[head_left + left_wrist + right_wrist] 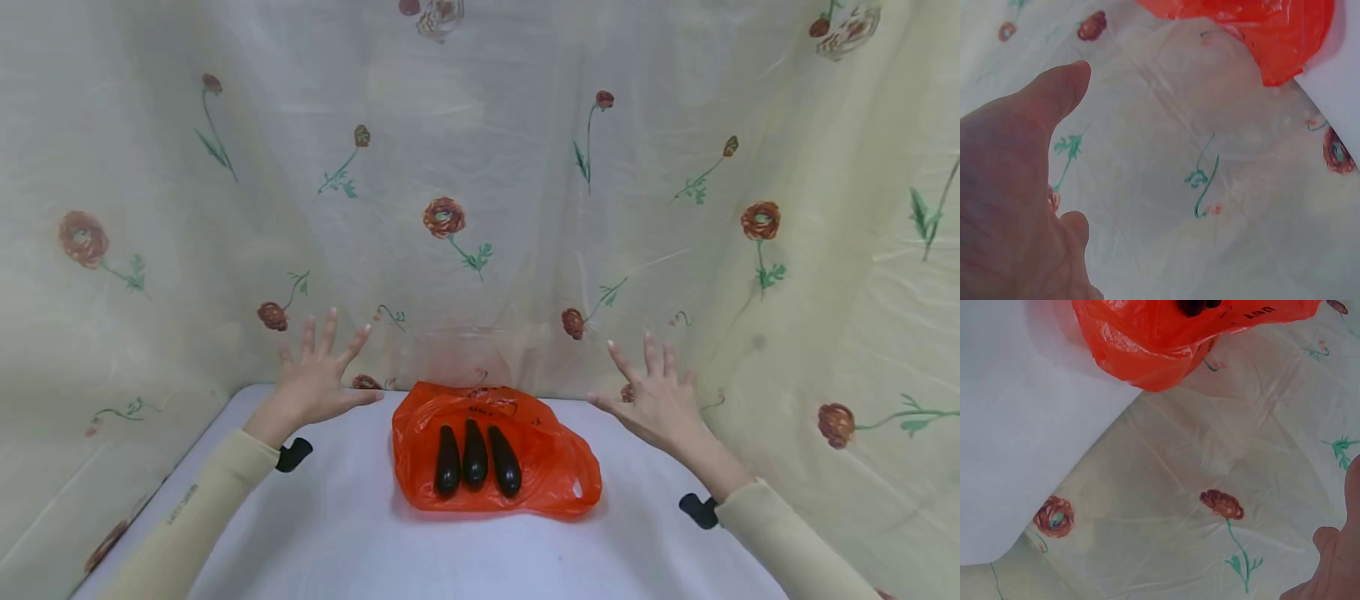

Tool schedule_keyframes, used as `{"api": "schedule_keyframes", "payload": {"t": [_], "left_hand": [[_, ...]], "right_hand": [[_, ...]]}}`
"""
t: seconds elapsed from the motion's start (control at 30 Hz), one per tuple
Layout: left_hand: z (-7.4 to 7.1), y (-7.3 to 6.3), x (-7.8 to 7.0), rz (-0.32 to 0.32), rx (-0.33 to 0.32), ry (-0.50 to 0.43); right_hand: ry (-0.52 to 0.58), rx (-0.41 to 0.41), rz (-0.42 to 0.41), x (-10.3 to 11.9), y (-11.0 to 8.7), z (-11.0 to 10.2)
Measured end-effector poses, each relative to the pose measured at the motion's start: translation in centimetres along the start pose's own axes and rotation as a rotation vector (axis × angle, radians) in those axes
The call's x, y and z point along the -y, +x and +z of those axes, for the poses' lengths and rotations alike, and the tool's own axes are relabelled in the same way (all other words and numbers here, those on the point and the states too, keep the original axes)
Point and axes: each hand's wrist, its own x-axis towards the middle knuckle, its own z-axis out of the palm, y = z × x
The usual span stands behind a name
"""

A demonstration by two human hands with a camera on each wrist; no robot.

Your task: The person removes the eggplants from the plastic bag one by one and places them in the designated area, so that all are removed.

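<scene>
Three dark eggplants (pixel 475 454) lie side by side on a red plastic bag (pixel 555 467), which is spread at the far edge of the white table. My left hand (pixel 318 379) is raised to the left of the bag, fingers spread and holding nothing. On the other side, my right hand (pixel 656 400) is lifted too, its fingers splayed and empty. The left wrist view shows the thumb (pixel 1063 94) apart from the bag's corner (pixel 1285 44). In the right wrist view part of the right hand (pixel 1335 562) shows at the lower right, away from the bag (pixel 1141 356).
The white tabletop (pixel 360 550) extends in front of the bag. A pale curtain (pixel 517 167) printed with red flowers hangs behind the table and along both sides. Each wrist wears a black strap piece (pixel 294 455).
</scene>
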Motion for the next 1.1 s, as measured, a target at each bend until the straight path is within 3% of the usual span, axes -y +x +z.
{"api": "schedule_keyframes", "payload": {"t": [0.33, 0.57, 0.77, 1.1], "left_hand": [[1.2, -0.8, -0.7, 0.01, 0.006, -0.026], [2.2, -1.7, -0.9, 0.014, 0.01, -0.068], [3.3, -2.2, -1.3, 0.004, 0.05, -0.168], [4.5, -3.0, -1.6, -0.035, 0.146, -0.272]], "right_hand": [[0.006, 0.0, -0.008, 1.3, -0.4, 0.4], [0.093, 0.012, -0.024, 2.6, -1.2, 1.4], [0.152, 0.038, -0.032, 3.5, -2.0, 2.0], [0.14, 0.056, -0.007, 4.6, -3.0, 3.4]]}}
